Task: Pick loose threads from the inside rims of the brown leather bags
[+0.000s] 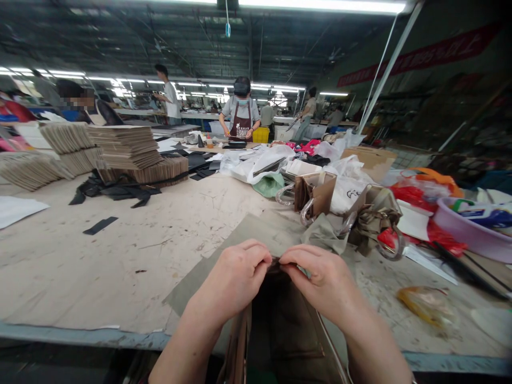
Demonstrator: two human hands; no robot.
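A brown bag [296,325] stands open below me at the table's front edge, its dark inside facing up. My left hand [240,269] pinches the bag's far rim from the left, fingers curled together. Close beside it, my right hand [320,272] pinches the same rim between thumb and fingers. The bag's lower part runs out of view. Under and beyond both hands lies a flat grey-green sheet [244,232]. Just past the right hand sit brown bags with clear-wrapped handles [316,192] and a crumpled olive bag [372,218].
Stacks of brown panels [124,149] and black strips [112,186] lie at the left. Plastic bags [260,162] pile up at the back. At right are a lilac basin [464,229] and a yellowish plastic packet [426,304]. A person in an apron [242,117] stands across the table.
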